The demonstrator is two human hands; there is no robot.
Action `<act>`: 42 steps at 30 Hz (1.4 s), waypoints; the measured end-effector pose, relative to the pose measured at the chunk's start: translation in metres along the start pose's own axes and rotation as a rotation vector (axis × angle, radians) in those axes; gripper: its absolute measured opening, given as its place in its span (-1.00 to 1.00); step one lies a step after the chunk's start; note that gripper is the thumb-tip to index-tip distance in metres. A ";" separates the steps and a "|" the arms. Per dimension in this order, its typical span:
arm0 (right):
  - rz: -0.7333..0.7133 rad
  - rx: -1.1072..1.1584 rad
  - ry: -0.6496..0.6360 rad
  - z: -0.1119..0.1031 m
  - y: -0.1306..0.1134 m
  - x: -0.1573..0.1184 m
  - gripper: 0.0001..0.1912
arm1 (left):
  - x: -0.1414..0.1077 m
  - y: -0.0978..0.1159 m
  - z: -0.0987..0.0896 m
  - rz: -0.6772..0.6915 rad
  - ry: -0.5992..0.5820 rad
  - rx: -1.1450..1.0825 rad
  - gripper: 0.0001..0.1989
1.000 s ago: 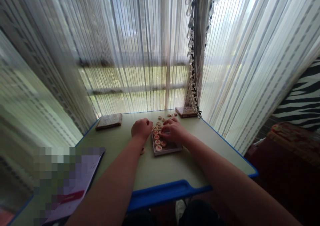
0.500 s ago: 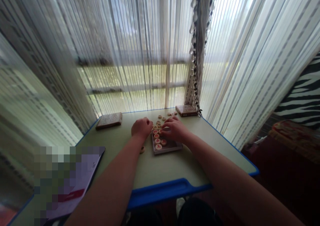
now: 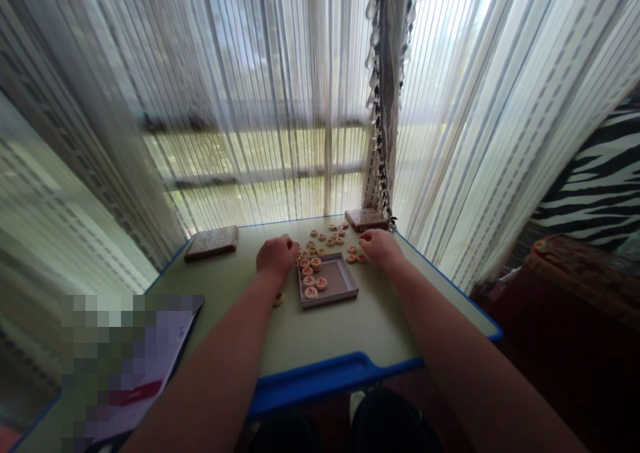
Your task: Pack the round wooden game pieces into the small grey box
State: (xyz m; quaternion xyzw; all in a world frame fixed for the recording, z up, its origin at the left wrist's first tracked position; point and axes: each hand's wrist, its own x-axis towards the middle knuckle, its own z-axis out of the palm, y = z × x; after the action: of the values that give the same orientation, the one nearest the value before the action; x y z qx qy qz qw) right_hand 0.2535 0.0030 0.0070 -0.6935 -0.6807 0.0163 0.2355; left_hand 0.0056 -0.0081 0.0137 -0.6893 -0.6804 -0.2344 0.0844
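An open shallow box (image 3: 344, 281) lies on the table with several round Chinese chess pieces (image 3: 309, 281) with red characters along its left side. Just left of the box's far corner is my left hand (image 3: 277, 255), its fingers curled closed; whatever they hold is hidden. My right hand (image 3: 382, 247) rests beyond the box's right side, fingers pinched together beside a few loose pieces (image 3: 352, 258). I cannot make out anything between its fingertips. More loose pieces (image 3: 331, 241) are scattered behind the box, and one piece (image 3: 279, 299) sits by my left forearm.
A flat patterned box (image 3: 212, 242) lies at the table's far left, and a similar one (image 3: 367, 218) at the far right. A purple flat item (image 3: 173, 346), partly blurred out, is at the left. Blue edging (image 3: 320, 383) borders the table; striped curtains (image 3: 280, 106) hang behind.
My right hand has moved from over the box out to the right, beside loose pieces. Its fingers have drawn together. The left hand stays near the box's left corner. The view has shifted slightly.
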 end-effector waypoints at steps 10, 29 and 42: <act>-0.032 0.020 -0.098 0.011 -0.014 -0.001 -0.72 | -0.001 0.000 -0.005 -0.028 0.101 -0.050 -0.61; -0.074 0.150 -0.116 0.013 -0.005 0.008 -0.72 | -0.003 0.000 -0.007 -0.022 0.080 -0.042 -0.61; -0.156 0.111 -0.134 0.008 -0.011 0.005 -0.74 | -0.003 0.002 -0.008 -0.006 0.049 -0.001 -0.62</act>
State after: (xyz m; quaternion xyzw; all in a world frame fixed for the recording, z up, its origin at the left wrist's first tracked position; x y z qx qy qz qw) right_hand 0.2405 0.0093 0.0050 -0.6215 -0.7449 0.0821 0.2282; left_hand 0.0062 -0.0147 0.0194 -0.6815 -0.6800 -0.2515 0.1001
